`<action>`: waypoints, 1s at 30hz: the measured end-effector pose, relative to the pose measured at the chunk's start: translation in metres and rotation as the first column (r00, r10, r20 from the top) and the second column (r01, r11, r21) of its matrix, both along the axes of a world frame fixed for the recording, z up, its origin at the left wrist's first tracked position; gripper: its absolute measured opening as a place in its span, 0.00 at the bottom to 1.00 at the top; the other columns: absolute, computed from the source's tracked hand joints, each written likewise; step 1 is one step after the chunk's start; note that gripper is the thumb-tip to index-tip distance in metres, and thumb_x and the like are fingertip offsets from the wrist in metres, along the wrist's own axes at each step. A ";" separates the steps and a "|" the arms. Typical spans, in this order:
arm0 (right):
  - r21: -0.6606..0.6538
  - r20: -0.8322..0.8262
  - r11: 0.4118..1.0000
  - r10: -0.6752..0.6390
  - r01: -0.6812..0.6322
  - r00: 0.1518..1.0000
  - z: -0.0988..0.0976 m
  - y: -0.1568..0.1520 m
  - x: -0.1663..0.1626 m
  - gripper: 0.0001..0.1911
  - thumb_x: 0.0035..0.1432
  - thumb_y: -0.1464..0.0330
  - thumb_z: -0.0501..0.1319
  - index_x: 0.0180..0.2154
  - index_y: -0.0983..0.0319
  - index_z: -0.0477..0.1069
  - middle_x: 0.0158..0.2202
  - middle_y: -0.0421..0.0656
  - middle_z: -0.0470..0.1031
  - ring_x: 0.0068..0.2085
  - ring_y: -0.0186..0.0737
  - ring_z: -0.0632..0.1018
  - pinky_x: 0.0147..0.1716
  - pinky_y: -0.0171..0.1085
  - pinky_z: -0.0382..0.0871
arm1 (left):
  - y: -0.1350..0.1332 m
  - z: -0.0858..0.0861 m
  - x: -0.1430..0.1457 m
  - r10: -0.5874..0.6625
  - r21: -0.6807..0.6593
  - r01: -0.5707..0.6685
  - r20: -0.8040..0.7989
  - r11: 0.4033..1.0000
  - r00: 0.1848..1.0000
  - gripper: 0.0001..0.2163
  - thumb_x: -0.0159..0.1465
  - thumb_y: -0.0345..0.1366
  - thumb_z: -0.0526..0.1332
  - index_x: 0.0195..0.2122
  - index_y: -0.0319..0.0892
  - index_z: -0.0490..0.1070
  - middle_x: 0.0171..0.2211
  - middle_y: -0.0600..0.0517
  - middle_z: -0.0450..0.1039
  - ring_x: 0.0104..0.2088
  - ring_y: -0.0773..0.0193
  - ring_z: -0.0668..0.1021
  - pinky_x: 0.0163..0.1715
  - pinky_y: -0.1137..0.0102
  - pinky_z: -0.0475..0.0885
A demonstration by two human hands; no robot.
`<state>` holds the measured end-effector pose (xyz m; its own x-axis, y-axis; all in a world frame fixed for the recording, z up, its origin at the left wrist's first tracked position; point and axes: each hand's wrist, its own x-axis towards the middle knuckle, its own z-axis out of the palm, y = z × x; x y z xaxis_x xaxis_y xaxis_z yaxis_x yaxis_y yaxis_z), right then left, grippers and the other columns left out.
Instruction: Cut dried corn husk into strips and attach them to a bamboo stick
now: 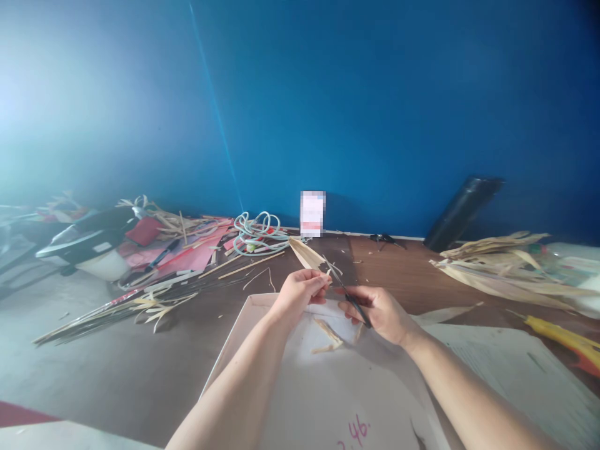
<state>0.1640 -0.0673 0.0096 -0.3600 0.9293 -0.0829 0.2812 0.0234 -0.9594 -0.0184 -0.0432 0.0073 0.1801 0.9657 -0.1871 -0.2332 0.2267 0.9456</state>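
Note:
My left hand [304, 291] is closed, its thumb and fingertips pinching a pale strip that looks like dried corn husk [307, 255]; the wider part shows beyond the fingers. My right hand [382, 315] grips a pair of scissors [357, 306] with dark handles. Their blades point up and left, close to the left fingertips and the husk. Whether the blades touch the husk I cannot tell. Below both hands, small husk scraps [330, 340] lie in a shallow white box or lid [300, 400] with pink handwriting.
Coiled pale cable [257, 234], red paper [192, 250] and bundled strips [122, 309] lie left. A blurred upright panel [312, 214] stands against the blue wall. To the right are a black roll [462, 212], dried husks [506, 269], a yellow-handled tool [562, 337] and paper [510, 369].

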 end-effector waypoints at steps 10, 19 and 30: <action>-0.020 -0.037 0.999 0.028 -0.028 0.999 0.004 -0.003 -0.004 0.21 0.51 0.60 0.63 0.45 0.62 0.74 0.23 0.37 0.66 0.24 0.32 0.64 0.24 0.31 0.60 | -0.002 0.004 -0.001 -0.002 -0.007 0.002 0.017 1.000 1.000 0.13 0.49 0.40 0.67 0.29 0.35 0.72 0.24 0.53 0.66 0.21 0.76 0.66 0.20 0.79 0.65; 0.009 -0.046 0.999 0.045 -0.044 0.998 0.000 -0.003 -0.004 0.18 0.52 0.62 0.63 0.45 0.59 0.74 0.22 0.36 0.65 0.25 0.32 0.64 0.24 0.32 0.58 | 0.000 -0.001 0.000 -0.024 -0.007 0.024 0.019 1.000 1.000 0.12 0.51 0.39 0.66 0.31 0.35 0.74 0.24 0.52 0.67 0.22 0.75 0.68 0.20 0.79 0.65; 0.056 -0.024 0.998 0.031 -0.029 0.999 -0.003 -0.002 -0.004 0.17 0.54 0.63 0.62 0.45 0.59 0.74 0.24 0.38 0.68 0.26 0.34 0.65 0.25 0.32 0.60 | -0.002 0.001 0.000 -0.040 -0.010 0.041 0.020 0.999 0.999 0.12 0.52 0.40 0.65 0.32 0.35 0.73 0.24 0.52 0.66 0.22 0.75 0.68 0.20 0.78 0.65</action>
